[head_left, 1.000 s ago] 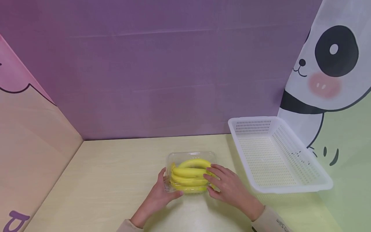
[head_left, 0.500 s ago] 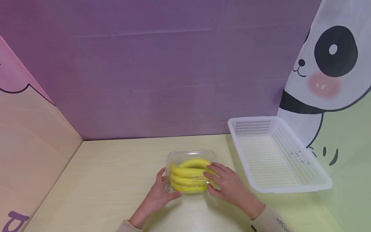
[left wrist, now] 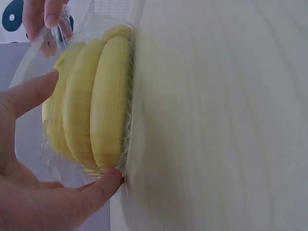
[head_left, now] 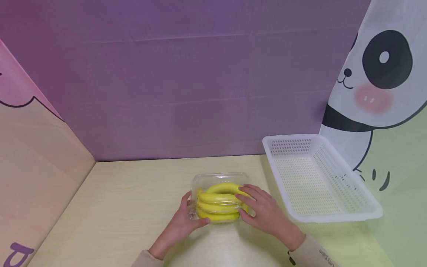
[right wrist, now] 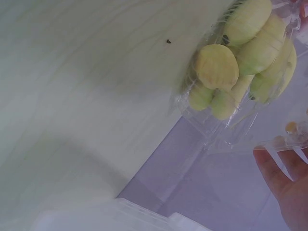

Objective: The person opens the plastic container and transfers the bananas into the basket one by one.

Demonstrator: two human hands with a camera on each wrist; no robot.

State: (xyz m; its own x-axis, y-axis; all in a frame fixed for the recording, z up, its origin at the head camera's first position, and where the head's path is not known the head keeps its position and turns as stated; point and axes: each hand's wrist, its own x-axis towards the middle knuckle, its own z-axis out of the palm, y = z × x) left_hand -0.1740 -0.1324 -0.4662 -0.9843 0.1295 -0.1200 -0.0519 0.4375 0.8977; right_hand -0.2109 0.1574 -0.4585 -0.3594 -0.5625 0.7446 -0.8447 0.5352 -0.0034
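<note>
A clear plastic clamshell box with several yellow bananas in it rests on the table in the head view. My left hand grips its left end, thumb at the near corner and fingers along the side. At the right end, my right hand pinches the lid edge, fingers over the top and thumb lower. From the left wrist, the lid stands at a slant above the bananas. The right wrist view shows green-tinged banana ends in the box, with the right fingers at the lid edge.
A white perforated plastic basket stands at the right of the pale wooden table. A purple backdrop rises behind the table. Printed panels close off both sides, a panda on the right one.
The lid's far edge has risen slightly, and my right hand has shifted a little upward with it. The left hand has stayed nearly in place on the box.
</note>
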